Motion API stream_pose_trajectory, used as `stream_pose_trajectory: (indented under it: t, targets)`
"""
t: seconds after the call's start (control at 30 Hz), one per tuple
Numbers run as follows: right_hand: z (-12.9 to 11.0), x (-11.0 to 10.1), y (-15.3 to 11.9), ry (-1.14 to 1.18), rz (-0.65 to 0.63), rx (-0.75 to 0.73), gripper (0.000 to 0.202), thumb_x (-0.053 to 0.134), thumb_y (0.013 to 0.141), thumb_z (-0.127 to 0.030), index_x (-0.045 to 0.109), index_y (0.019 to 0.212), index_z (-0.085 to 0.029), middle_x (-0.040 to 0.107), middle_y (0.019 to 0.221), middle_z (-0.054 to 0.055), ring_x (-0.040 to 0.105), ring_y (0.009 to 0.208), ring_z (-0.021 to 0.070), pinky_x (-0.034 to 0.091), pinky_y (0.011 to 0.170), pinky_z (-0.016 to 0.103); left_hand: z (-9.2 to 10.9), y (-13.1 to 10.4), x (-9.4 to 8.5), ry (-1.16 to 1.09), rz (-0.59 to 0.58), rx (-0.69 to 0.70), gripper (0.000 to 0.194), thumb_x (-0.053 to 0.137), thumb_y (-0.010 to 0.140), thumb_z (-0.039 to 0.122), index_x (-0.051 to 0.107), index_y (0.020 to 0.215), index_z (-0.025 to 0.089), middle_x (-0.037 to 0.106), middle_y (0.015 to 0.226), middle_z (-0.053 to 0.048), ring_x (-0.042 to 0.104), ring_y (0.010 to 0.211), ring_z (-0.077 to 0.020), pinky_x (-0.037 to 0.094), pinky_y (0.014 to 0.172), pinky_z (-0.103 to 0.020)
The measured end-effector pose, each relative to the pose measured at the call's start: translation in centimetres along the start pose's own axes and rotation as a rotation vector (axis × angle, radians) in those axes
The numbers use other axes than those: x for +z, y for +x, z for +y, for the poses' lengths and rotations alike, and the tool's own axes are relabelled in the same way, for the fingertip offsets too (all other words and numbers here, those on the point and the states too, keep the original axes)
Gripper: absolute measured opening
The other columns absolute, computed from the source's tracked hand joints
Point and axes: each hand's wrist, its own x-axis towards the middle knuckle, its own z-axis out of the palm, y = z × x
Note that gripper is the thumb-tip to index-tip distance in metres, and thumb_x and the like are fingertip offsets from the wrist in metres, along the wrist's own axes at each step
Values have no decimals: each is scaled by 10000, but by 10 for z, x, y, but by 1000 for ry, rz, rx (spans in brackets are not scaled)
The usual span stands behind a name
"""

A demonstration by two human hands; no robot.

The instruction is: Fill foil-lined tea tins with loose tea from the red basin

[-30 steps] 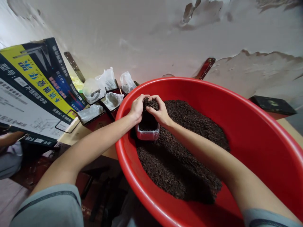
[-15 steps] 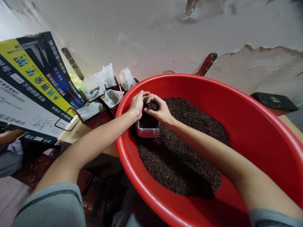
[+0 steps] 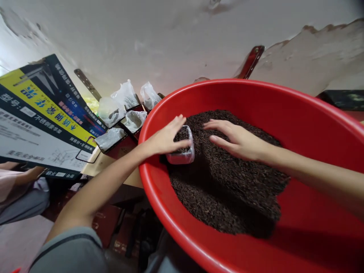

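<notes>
Fingers [image 3: 218, 123] spread, L hand [image 3: 166, 139] over clear tub [image 3: 181, 158] w/ dk bits [image 3: 184, 134], R hand [image 3: 243, 141] above dk pile [image 3: 227, 193], red basin [image 3: 307, 125]

A single head-worn camera is looking forward and steeply down from above and behind the hands [image 3: 242, 141], sitting near enough that the forearms [image 3: 122, 170] are crossing the foreground, while framing the red basin [image 3: 307, 132] beneath them and the wall [image 3: 170, 45] beyond.
</notes>
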Motion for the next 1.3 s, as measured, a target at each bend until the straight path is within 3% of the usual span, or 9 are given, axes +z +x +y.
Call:
stream_pose_trajectory:
  t: [0.1, 0.2, 0.3, 0.5, 0.63, 0.97, 1.1, 1.2, 1.3]
  targets:
    - [44, 0, -49, -207, -95, 198, 566, 374, 981, -609, 615, 1304, -212, 562, 1431, 167, 480, 1375, 364, 366, 1138, 627, 4, -19, 9, 365, -235, 45, 931, 754, 790, 513, 383, 1545, 114, 253, 1645, -217, 222, 1541, -351, 183, 1260, -482]
    - [81, 17, -82, -323, -191, 409, 703, 378, 954, -679, 527, 1451, -204, 421, 1557, 218, 355, 1454, 445, 300, 1107, 747, 6, -21, 20, 602, -239, 11, 1007, 705, 822, 570, 306, 1563, 15, 182, 1637, -292, 161, 1545, -397, 144, 1267, -507]
    - [98, 38, -92, -323, -244, 508, 840, 406, 916, -746, 428, 1541, -185, 312, 1613, 247, 257, 1491, 472, 290, 1100, 760, 10, -13, 30, 702, -281, -36, 1199, 705, 760, 688, 233, 1558, -72, 55, 1623, -353, 32, 1534, -463, 127, 1260, -558]
    - [82, 68, -99, -531, -226, 326, 862, 393, 925, -727, 453, 1524, -110, 371, 1577, 262, 277, 1450, 542, 182, 1054, 848, 29, -13, 39, 821, -419, -97, 1125, 615, 866, 613, 129, 1543, -143, -10, 1602, -385, -37, 1520, -456, 143, 1259, -550]
    - [61, 75, -103, -638, -338, 221, 818, 419, 950, -663, 467, 1508, -67, 389, 1559, 269, 317, 1427, 545, 279, 1069, 770, 34, -12, 39, 863, -472, -130, 1115, 624, 869, 597, 130, 1539, -145, -12, 1601, -385, -36, 1513, -461, 153, 1261, -538]
    - [44, 70, -96, -610, -427, 190, 719, 590, 909, -539, 521, 1475, -101, 444, 1523, 267, 459, 1370, 475, 417, 1046, 668, 41, -37, 32, 884, -320, -47, 867, 570, 947, 473, 202, 1560, -18, 94, 1637, -317, 87, 1534, -407, 258, 1240, -515]
    - [53, 57, -89, -698, -335, 178, 685, 663, 861, -521, 591, 1425, -140, 444, 1534, 250, 348, 1434, 505, 288, 1100, 738, 43, -34, 29, 845, -485, -30, 886, 598, 944, 479, 224, 1551, -47, 167, 1629, -307, 168, 1538, -356, 257, 1249, -426]
    - [68, 54, -87, -751, -212, 275, 700, 638, 875, -563, 583, 1432, -143, 392, 1560, 274, 300, 1431, 552, 266, 1021, 826, 41, -26, 23, 854, -471, -45, 856, 628, 936, 438, 268, 1544, -45, 181, 1631, -298, 196, 1538, -349, 285, 1232, -417]
    - [76, 59, -90, -736, -177, 335, 659, 585, 910, -573, 614, 1394, -126, 384, 1554, 290, 323, 1396, 570, 374, 943, 793, 46, -10, -1, 755, -511, -10, 684, 621, 932, 472, 493, 1456, 51, 449, 1541, -244, 470, 1418, -331, 459, 1083, -374]
